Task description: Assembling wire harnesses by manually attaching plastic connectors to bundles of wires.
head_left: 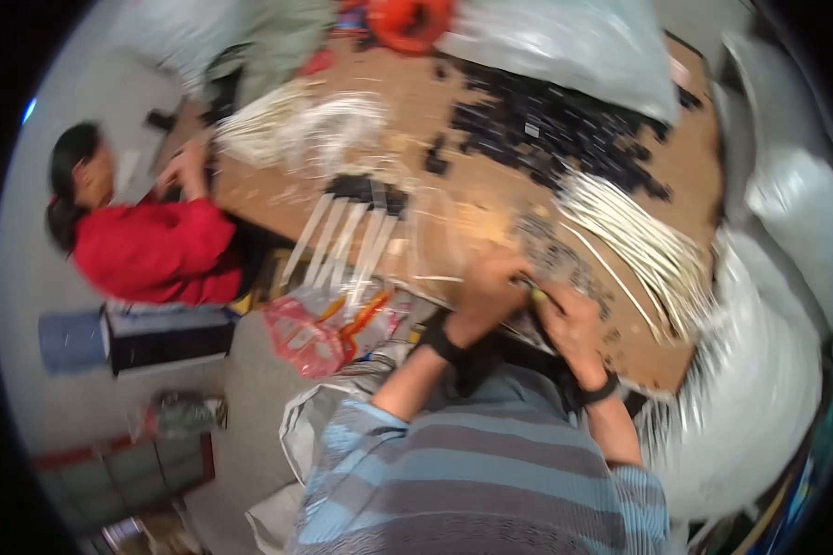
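Note:
Over the table's near edge, my left hand point(491, 285) and my right hand point(572, 322) meet with fingertips pinched close together. A small dark piece point(524, 278) shows at the left fingertips, blurred. Something pale yellow point(538, 295) is by the right thumb; I cannot tell what it is. Small grey metal-like bits point(565, 254) lie scattered just beyond my hands. To their right rests a bundle of cream-white cords or strips point(634, 250). Left of my hands, several white strips with black ends point(347, 231) hang over the table edge.
Many black parts point(546, 125) cover the far side of the brown table point(690, 171). White bundles point(333, 120) lie far left, near an orange ring-shaped thing point(407, 23). Large plastic sacks point(740, 388) crowd the right. A person in red point(157, 245) works at left.

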`<control>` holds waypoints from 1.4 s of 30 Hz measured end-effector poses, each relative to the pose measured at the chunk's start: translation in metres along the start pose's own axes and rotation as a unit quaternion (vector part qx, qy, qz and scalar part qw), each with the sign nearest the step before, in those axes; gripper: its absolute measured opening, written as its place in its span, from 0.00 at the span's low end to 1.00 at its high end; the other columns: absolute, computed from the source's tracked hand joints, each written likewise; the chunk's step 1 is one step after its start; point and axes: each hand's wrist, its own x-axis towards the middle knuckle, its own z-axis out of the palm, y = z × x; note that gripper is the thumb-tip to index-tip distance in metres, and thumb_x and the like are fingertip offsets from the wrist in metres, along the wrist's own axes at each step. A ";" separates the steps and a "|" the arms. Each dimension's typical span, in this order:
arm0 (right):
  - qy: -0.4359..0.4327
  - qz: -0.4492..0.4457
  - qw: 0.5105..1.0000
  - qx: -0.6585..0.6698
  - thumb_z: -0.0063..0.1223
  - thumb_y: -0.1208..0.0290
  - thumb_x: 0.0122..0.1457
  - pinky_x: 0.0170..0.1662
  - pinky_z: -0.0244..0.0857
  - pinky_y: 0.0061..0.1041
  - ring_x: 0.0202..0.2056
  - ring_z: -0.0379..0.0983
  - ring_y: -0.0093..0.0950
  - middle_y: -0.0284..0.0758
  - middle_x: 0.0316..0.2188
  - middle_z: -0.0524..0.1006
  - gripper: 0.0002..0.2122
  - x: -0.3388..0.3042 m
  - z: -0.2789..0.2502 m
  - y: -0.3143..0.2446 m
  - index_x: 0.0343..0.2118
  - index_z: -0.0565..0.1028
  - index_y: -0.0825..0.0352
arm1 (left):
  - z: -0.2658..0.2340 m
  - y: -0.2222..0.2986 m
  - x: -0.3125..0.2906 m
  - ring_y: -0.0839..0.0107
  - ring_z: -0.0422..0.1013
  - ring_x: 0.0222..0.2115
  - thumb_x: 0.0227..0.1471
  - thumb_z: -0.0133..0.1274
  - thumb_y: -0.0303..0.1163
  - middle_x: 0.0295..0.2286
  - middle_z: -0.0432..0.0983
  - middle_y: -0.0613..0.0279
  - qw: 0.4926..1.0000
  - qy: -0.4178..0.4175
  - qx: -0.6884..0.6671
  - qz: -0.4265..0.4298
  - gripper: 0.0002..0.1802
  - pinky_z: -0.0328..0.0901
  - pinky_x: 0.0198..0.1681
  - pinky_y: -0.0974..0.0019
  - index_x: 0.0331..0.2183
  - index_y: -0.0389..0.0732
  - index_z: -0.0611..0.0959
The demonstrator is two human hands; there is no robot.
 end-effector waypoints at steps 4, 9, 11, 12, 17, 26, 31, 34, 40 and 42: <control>-0.048 0.020 0.998 -0.023 0.53 0.75 0.54 0.32 0.66 0.26 0.27 0.74 0.31 0.43 0.27 0.78 0.07 -0.001 0.001 -0.009 0.35 0.77 0.71 | -0.003 0.006 -0.005 0.60 0.67 0.29 0.22 0.59 0.29 0.21 0.73 0.64 0.996 0.058 0.068 -0.023 0.11 0.61 0.34 0.58 0.19 0.47 0.79; -0.075 -0.002 0.995 -0.061 0.50 0.75 0.56 0.33 0.65 0.27 0.28 0.73 0.33 0.44 0.28 0.77 0.09 -0.002 0.008 -0.010 0.38 0.75 0.73 | -0.012 0.014 -0.018 0.60 0.66 0.34 0.23 0.57 0.25 0.24 0.70 0.66 0.975 0.173 0.113 -0.080 0.07 0.60 0.34 0.61 0.13 0.50 0.78; -0.114 -0.104 0.987 -0.046 0.50 0.75 0.56 0.33 0.65 0.27 0.28 0.73 0.34 0.44 0.28 0.77 0.10 0.001 0.014 -0.008 0.38 0.75 0.73 | -0.021 0.012 -0.024 0.60 0.66 0.34 0.22 0.56 0.23 0.25 0.70 0.63 0.977 0.163 0.060 -0.123 0.07 0.60 0.34 0.61 0.12 0.46 0.78; -0.130 -0.163 0.977 -0.054 0.50 0.75 0.55 0.33 0.65 0.27 0.28 0.73 0.35 0.44 0.28 0.76 0.10 0.002 0.015 -0.008 0.39 0.74 0.74 | -0.025 0.012 -0.028 0.60 0.66 0.34 0.22 0.56 0.23 0.25 0.70 0.63 0.972 0.184 0.072 -0.129 0.07 0.60 0.34 0.61 0.12 0.46 0.78; -0.149 -0.050 0.986 -0.047 0.54 0.77 0.52 0.27 0.61 0.25 0.22 0.63 0.28 0.38 0.24 0.72 0.10 0.018 0.019 -0.008 0.37 0.71 0.74 | -0.040 0.014 -0.035 0.58 0.65 0.32 0.18 0.53 0.22 0.24 0.69 0.61 0.968 0.227 0.056 -0.096 0.06 0.59 0.34 0.60 0.11 0.41 0.74; -0.150 -0.053 0.963 -0.217 0.63 0.69 0.50 0.25 0.58 0.26 0.21 0.59 0.27 0.38 0.22 0.69 0.15 0.047 0.040 -0.050 0.28 0.67 0.72 | -0.076 0.036 -0.053 0.57 0.63 0.34 0.22 0.52 0.26 0.24 0.64 0.57 0.945 0.292 0.148 -0.014 0.09 0.57 0.36 0.57 0.17 0.37 0.73; -0.342 0.295 0.878 0.159 0.53 0.66 0.58 0.43 0.68 0.37 0.37 0.75 0.41 0.43 0.43 0.77 0.14 0.053 0.023 -0.079 0.47 0.76 0.58 | -0.103 0.030 -0.077 0.55 0.66 0.32 0.27 0.52 0.30 0.23 0.66 0.54 0.972 0.202 0.113 0.043 0.16 0.59 0.35 0.56 0.27 0.39 0.76; -0.355 0.263 0.834 0.331 0.53 0.66 0.55 0.33 0.69 0.19 0.33 0.75 0.23 0.35 0.35 0.77 0.16 0.049 0.021 -0.087 0.42 0.75 0.72 | -0.101 0.026 -0.087 0.49 0.72 0.30 0.32 0.54 0.35 0.26 0.74 0.47 0.997 0.007 0.058 -0.044 0.26 0.67 0.33 0.52 0.41 0.47 0.79; -0.284 0.185 0.933 0.124 0.50 0.82 0.51 0.25 0.56 0.12 0.21 0.60 0.09 0.20 0.18 0.68 0.12 0.038 0.027 -0.074 0.39 0.79 0.69 | -0.093 0.012 -0.078 0.54 0.73 0.27 0.36 0.54 0.27 0.26 0.75 0.52 0.995 0.051 0.033 -0.082 0.17 0.67 0.29 0.58 0.35 0.42 0.80; -0.257 -0.035 0.964 0.060 0.51 0.80 0.50 0.22 0.59 0.18 0.16 0.65 0.19 0.29 0.16 0.72 0.13 0.032 0.032 -0.068 0.39 0.79 0.66 | -0.095 0.010 -0.078 0.54 0.73 0.25 0.35 0.54 0.27 0.25 0.75 0.52 0.996 0.055 0.023 -0.072 0.16 0.66 0.27 0.59 0.34 0.41 0.80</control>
